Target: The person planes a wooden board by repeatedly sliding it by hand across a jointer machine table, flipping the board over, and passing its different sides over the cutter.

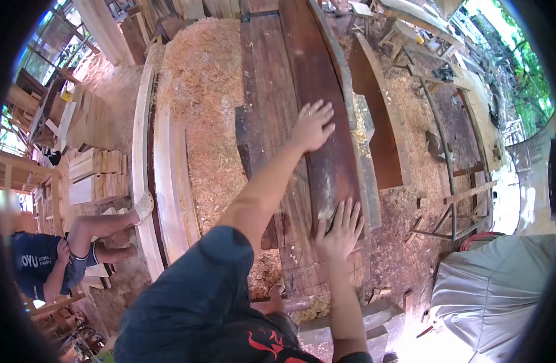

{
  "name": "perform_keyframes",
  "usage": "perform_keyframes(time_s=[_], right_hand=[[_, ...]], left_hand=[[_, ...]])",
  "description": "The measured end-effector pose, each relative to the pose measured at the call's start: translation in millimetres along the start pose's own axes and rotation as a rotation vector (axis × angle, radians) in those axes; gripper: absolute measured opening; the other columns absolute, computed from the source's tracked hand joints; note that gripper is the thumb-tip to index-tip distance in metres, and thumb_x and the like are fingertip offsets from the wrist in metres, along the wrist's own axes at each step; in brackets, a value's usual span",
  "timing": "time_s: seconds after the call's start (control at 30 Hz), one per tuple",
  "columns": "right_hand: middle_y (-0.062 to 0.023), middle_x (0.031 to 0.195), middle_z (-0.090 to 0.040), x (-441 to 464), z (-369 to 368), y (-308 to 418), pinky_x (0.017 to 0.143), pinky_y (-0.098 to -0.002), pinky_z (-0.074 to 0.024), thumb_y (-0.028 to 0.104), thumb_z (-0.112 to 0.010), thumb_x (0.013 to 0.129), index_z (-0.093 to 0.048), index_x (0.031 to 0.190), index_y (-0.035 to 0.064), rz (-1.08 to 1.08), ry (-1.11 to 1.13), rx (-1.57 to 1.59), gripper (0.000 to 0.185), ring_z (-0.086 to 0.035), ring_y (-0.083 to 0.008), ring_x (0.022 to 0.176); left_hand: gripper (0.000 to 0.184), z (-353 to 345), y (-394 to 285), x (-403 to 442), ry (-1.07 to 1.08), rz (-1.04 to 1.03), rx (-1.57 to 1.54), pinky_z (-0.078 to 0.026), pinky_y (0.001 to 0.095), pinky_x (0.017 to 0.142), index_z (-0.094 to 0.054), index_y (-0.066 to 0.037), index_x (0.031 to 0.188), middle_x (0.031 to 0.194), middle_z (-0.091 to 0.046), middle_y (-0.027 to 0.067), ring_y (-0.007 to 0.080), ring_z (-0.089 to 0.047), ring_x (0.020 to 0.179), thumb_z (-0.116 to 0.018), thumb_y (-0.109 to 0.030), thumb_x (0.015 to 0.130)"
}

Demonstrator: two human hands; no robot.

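Observation:
My left hand (pixel 315 126) lies palm down on a long reddish-brown wooden board (pixel 314 66), its fingers spread. Nearer to me, my right hand (pixel 341 230) rests flat on the same board close to its near end, fingers stretched out. Beside the right thumb shows a small dark patch that I cannot make out, with a pale, dusty smear just above it. Under the board is a worn plank workbench (pixel 267 91). A curved raised edge (pixel 333 48) runs along the board's right side.
Wood shavings (pixel 208 78) are heaped left of the bench, beside long pale planks (pixel 172 175). Another brown board (pixel 381 121) stands to the right, near a wooden frame (pixel 450 175). A seated person (pixel 45 260) is at left; a grey cover (pixel 496 290) drapes something at lower right.

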State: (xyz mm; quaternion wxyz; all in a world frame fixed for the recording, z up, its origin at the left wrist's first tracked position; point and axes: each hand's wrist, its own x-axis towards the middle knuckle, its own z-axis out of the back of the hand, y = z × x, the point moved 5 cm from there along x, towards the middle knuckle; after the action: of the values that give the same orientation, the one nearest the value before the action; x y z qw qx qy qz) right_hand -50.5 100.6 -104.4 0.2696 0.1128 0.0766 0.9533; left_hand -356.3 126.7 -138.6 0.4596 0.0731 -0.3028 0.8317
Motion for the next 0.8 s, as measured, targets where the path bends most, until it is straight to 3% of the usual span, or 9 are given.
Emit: perform_keyframes(time_s=[0.07,0.17,0.23,0.3,0.37,0.47,0.57,0.67,0.8], right_hand=[[-0.0195,0.159,-0.042,49.8,-10.6,3.1,0.123,-0.0584,-0.0191,0.042,-0.053,0.093,-0.052,0.144,-0.0039,0.036,-0.031,-0.017,0.069,-0.032,-0.0403,0.15],[-0.0189,0.16,-0.04,113.6,-39.4,7.1,0.123,-0.058,-0.0187,0.043,-0.05,0.095,-0.05,0.147,-0.0025,0.062,-0.038,-0.081,0.069,-0.032,-0.0393,0.151],[-0.0184,0.16,-0.04,146.8,-50.3,17.2,0.123,-0.0578,-0.0189,0.044,-0.049,0.096,-0.049,0.148,-0.0015,0.05,-0.014,-0.085,0.069,-0.031,-0.0384,0.151],[-0.0178,0.16,-0.04,182.6,-55.7,27.2,0.123,-0.0577,-0.0188,0.045,-0.048,0.097,-0.046,0.15,-0.0005,0.035,-0.001,-0.094,0.07,-0.03,-0.0372,0.151],[-0.0176,0.16,-0.041,218.7,-64.2,36.6,0.123,-0.0579,-0.0195,0.046,-0.048,0.097,-0.047,0.149,-0.0005,0.046,-0.041,-0.081,0.07,-0.031,-0.0371,0.151],[-0.0162,0.159,-0.042,271.6,-79.6,52.9,0.121,-0.0584,-0.0227,0.046,-0.051,0.095,-0.05,0.147,-0.0002,0.062,-0.088,-0.089,0.07,-0.034,-0.0371,0.15],[-0.0142,0.156,-0.046,329.1,-92.7,69.7,0.12,-0.0575,-0.0253,0.048,-0.053,0.094,-0.053,0.145,0.0017,0.063,-0.128,-0.074,0.069,-0.037,-0.0362,0.148],[-0.0118,0.153,-0.051,385.7,-107.7,84.6,0.119,-0.055,-0.0282,0.05,-0.053,0.094,-0.054,0.145,0.005,0.052,-0.188,-0.089,0.068,-0.039,-0.0328,0.146],[-0.0107,0.155,-0.05,465.1,-133.2,104.4,0.12,-0.0514,-0.0299,0.051,-0.051,0.095,-0.054,0.146,0.0053,0.076,-0.182,-0.162,0.068,-0.04,-0.0313,0.146]], left_hand=[[0.055,-11.3,32.2,39.9,0.009,-0.01,0.052,-0.023,0.0516,0.123,-0.061,-0.007,0.139,0.157,-0.048,0.01,0.0293,-0.034,0.15,-0.056,-0.044,0.099],[0.051,11.5,69.7,61.3,-0.131,0.056,0.088,-0.03,0.0506,0.119,-0.065,-0.006,0.131,0.146,-0.058,0.0126,0.0319,-0.046,0.141,-0.06,-0.043,0.096],[0.046,63.5,97.9,42.7,-0.024,0.311,-0.056,-0.042,0.051,0.107,-0.068,-0.004,0.122,0.128,-0.066,0.0155,0.0346,-0.059,0.124,-0.065,-0.041,0.094],[0.043,94.0,141.2,-1.4,-0.175,0.548,0.151,-0.048,0.0516,0.094,-0.069,-0.002,0.111,0.107,-0.068,0.0194,0.0384,-0.064,0.108,-0.069,-0.039,0.091],[0.049,95.3,190.1,-50.6,-0.086,0.772,0.375,-0.05,0.0515,0.093,-0.069,0.001,0.113,0.101,-0.067,0.024,0.0412,-0.063,0.112,-0.064,-0.044,0.094],[0.059,77.1,207.6,-58.0,-0.047,0.923,0.255,-0.051,0.0504,0.094,-0.071,0.003,0.112,0.099,-0.069,0.0268,0.0434,-0.064,0.11,-0.055,-0.052,0.097],[0.07,84.7,208.9,-53.8,0.133,0.898,0.186,-0.053,0.0507,0.094,-0.071,0.003,0.113,0.105,-0.07,0.029,0.0439,-0.066,0.109,-0.046,-0.06,0.098],[0.074,101.4,211.6,-30.9,0.334,0.96,0.063,-0.054,0.0504,0.093,-0.072,0.004,0.11,0.108,-0.07,0.0325,0.0446,-0.069,0.104,-0.045,-0.063,0.098],[0.078,84.7,232.6,-34.8,0.39,1.023,0.026,-0.055,0.0502,0.092,-0.072,0.006,0.109,0.103,-0.07,0.0334,0.044,-0.069,0.104,-0.045,-0.066,0.096]])
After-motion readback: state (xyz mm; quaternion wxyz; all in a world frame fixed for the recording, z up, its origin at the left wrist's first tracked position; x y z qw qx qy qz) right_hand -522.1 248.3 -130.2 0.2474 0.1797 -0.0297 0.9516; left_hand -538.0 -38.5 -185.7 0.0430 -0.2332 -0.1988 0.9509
